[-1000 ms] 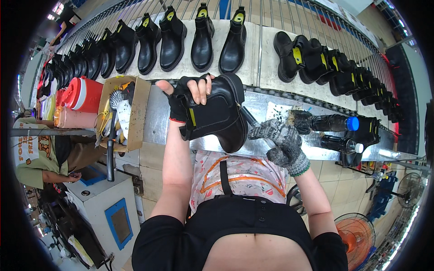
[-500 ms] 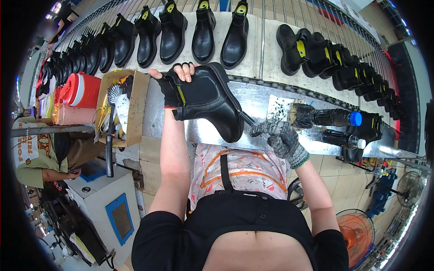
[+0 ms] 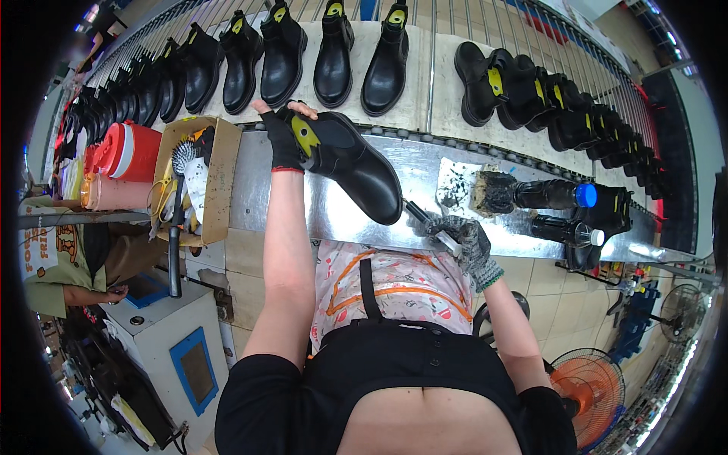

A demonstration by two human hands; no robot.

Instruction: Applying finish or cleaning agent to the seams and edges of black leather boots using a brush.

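Observation:
My left hand, in a black fingerless glove, grips the top of a black ankle boot with a yellow tag. It holds the boot out over the steel bench, near the conveyor edge, with the toe pointing right and down. My right hand, in a grey knit glove, holds a small brush just below the boot's toe. The brush tip sits close to the sole; whether they touch is unclear.
A row of black boots stands on the conveyor behind the bench, more at the right. A stained cloth and sponge and two bottles lie at the right. A cardboard box of tools and a red jug are at the left. Another person sits lower left.
My left hand has carried the boot up and away, toward the conveyor, and tipped its toe down to the right. My right hand with the brush has dropped a little.

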